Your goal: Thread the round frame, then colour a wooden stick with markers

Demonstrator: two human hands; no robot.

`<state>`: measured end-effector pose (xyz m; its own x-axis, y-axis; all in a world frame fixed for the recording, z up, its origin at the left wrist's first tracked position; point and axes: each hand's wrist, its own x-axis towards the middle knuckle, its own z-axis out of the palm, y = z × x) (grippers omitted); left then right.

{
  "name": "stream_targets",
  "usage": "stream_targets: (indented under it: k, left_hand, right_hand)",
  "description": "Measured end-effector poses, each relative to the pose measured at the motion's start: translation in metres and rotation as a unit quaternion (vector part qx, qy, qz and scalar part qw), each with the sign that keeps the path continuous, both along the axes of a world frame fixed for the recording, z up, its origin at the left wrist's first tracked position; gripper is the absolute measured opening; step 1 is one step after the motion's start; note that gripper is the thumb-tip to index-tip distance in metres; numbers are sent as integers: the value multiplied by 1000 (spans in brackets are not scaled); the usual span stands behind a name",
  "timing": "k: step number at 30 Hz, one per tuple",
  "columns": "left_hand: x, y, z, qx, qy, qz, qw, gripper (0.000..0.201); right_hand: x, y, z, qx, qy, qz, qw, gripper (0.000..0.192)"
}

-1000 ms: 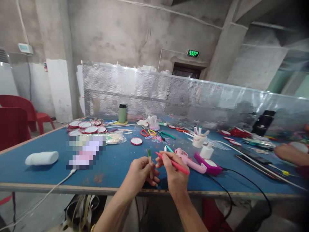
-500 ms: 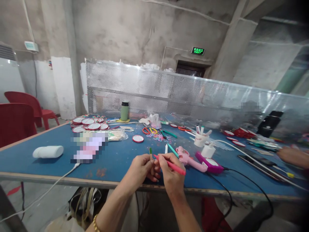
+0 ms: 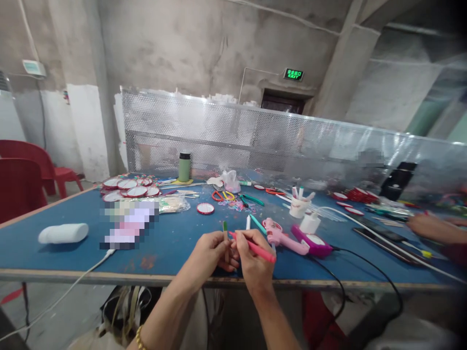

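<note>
My left hand (image 3: pixel 211 250) pinches a flat wooden stick (image 3: pixel 226 243) upright near the table's front edge; the stick's top end is green. In my right hand (image 3: pixel 257 262) is a red marker pen (image 3: pixel 258 249), its tip close to the stick; whether it touches I cannot tell. Just beyond the right hand lie a white pen (image 3: pixel 248 222) and a teal pen (image 3: pixel 258 223). Close by on the right is a pink hot glue gun (image 3: pixel 282 237). A round white disc with a red rim (image 3: pixel 205 208) lies flat beyond my hands.
Scissors (image 3: pixel 223 195), green-handled pliers (image 3: pixel 251 200) and small colourful pieces lie mid-table. Pens stand in a white cup (image 3: pixel 298 208) near a purple box (image 3: pixel 312 243). Left are a white bottle (image 3: pixel 63 233), stacked discs (image 3: pixel 127 187) and a green tumbler (image 3: pixel 184 167). Another person's hand (image 3: pixel 432 228) is far right.
The view has shifted slightly, so most things sit a little further left. My hands keep the same hold on the stick and the marker pen. The other person's arm shows more.
</note>
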<state>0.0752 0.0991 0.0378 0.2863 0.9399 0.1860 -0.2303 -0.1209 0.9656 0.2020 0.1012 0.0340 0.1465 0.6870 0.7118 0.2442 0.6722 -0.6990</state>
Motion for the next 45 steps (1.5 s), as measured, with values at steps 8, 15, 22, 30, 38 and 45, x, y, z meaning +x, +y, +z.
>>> stream_targets:
  k: [8, 15, 22, 30, 38, 45]
  left_hand:
    - [-2, -3, 9, -22, 9, -24, 999, 24]
    - [0, -3, 3, 13, 14, -5, 1000, 17]
    - [1, -4, -1, 25, 20, 9, 999, 22]
    - [1, -1, -1, 12, 14, 16, 1000, 33]
    - [2, -3, -1, 22, 26, 25, 999, 38]
    - [1, -4, 1, 27, 35, 26, 999, 35]
  right_hand:
    - [-1, -5, 4, -12, 33, 23, 999, 21]
    - [-1, -4, 3, -21, 52, 33, 998, 18]
    - [1, -2, -2, -6, 10, 28, 1000, 21]
    - [1, -1, -5, 18, -30, 15, 999, 19]
    - [1, 1, -4, 21, -46, 4, 999, 18]
    - [2, 1, -4, 21, -55, 5, 998, 18]
